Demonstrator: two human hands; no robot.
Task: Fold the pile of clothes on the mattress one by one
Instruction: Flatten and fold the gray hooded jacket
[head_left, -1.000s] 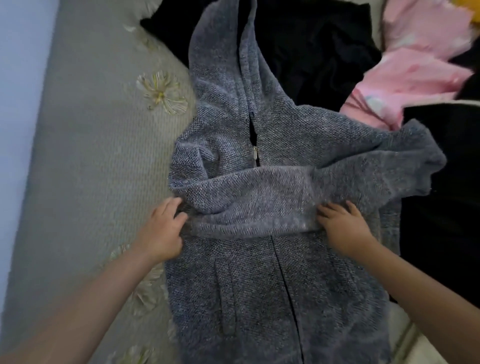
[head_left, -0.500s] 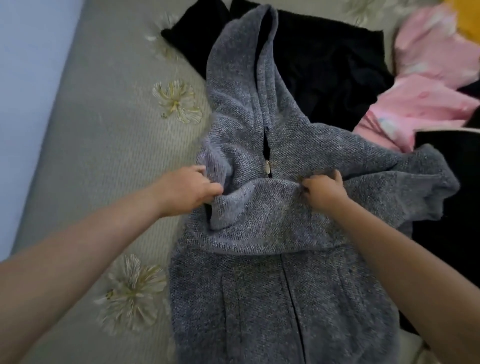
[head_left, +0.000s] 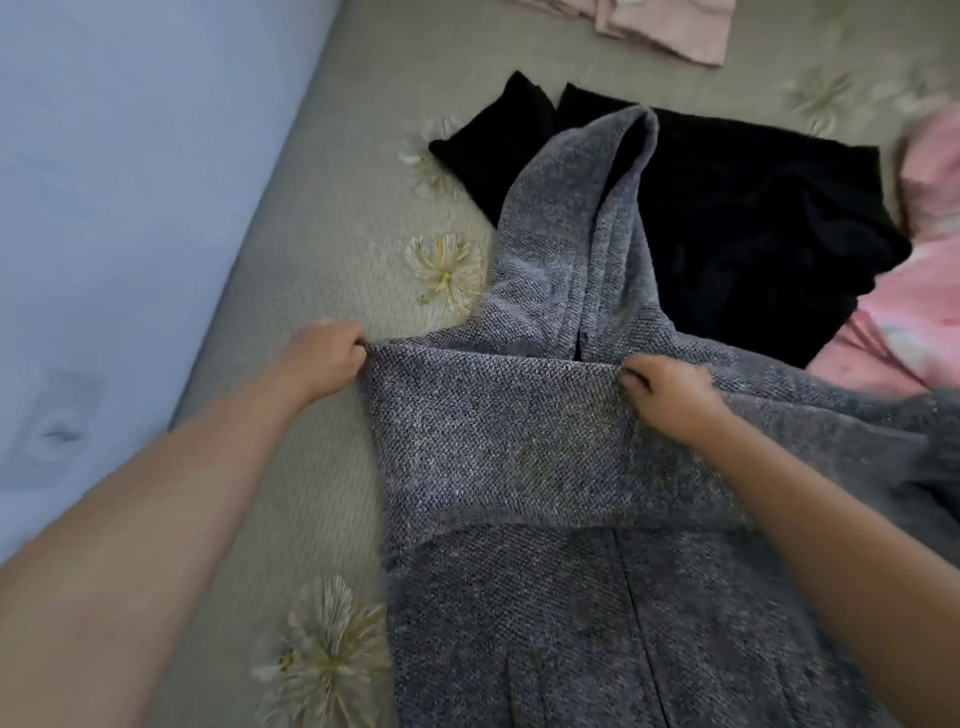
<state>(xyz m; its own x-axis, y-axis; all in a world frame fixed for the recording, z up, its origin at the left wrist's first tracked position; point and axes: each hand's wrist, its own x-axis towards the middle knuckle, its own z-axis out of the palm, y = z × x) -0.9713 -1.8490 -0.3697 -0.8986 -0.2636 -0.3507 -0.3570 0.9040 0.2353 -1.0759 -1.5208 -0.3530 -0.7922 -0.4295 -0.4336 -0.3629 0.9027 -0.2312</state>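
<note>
A grey knitted zip hoodie (head_left: 519, 597) lies front up on the green flowered mattress (head_left: 311, 467), hood pointing away from me. A sleeve is folded across its chest as a wide band. My left hand (head_left: 324, 358) pinches the left end of that band at the shoulder. My right hand (head_left: 665, 395) grips the band's upper edge near the zip, just below the hood. Both hands hold the fold stretched between them.
A black garment (head_left: 727, 223) lies under and right of the hood. Pink clothing (head_left: 914, 332) is heaped at the right edge. A folded pale pink piece (head_left: 665, 26) sits at the far top. A light blue wall (head_left: 114, 208) runs along the mattress's left side.
Both hands left the lower sleeve edge, took hold of the fold's top edge and pulled it up toward the hood and outward. The view tilted so more of the far mattress shows.
</note>
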